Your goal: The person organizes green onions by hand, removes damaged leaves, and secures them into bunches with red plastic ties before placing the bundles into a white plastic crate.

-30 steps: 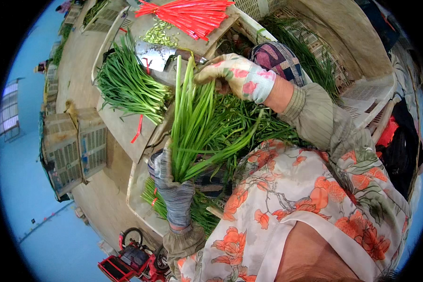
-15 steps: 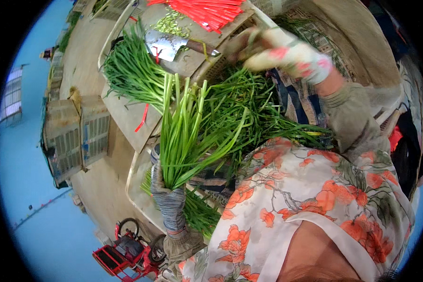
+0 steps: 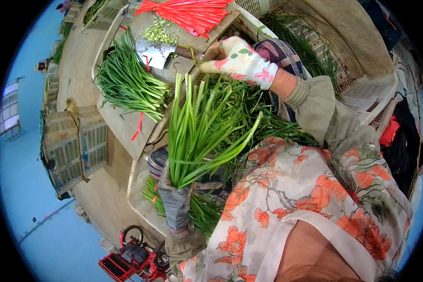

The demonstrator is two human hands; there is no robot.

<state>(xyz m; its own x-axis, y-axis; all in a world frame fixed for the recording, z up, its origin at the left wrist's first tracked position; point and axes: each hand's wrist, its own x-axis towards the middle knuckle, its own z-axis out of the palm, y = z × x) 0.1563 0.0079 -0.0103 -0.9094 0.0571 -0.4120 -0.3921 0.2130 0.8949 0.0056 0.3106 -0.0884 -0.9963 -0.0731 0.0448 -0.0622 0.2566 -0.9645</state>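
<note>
My left hand (image 3: 174, 199), in a grey glove, grips the base of a bunch of long green chives (image 3: 197, 131) and holds it upright in front of my flowered apron. My right hand (image 3: 235, 61), in a white flowered glove, reaches across to the cutting board (image 3: 127, 127), and its fingers close on the end of the handle of a cleaver (image 3: 156, 51) lying there. A bundle of red ties (image 3: 192, 11) lies at the board's far end. Beside the cleaver lies a spread bunch of chives (image 3: 127, 84) with a red tie.
Loose chives (image 3: 263, 120) are heaped between my arms. Cut stem bits (image 3: 157, 32) lie on the board. More tied chives (image 3: 204, 216) sit in a pale tray below my left hand. Plastic crates (image 3: 75, 145) stand at left, a red cart (image 3: 131, 258) at the bottom.
My right hand has let go of the leaf tips, swung out to the right and come back left onto the cleaver's handle. My left hand still holds the bunch upright, now nearer.
</note>
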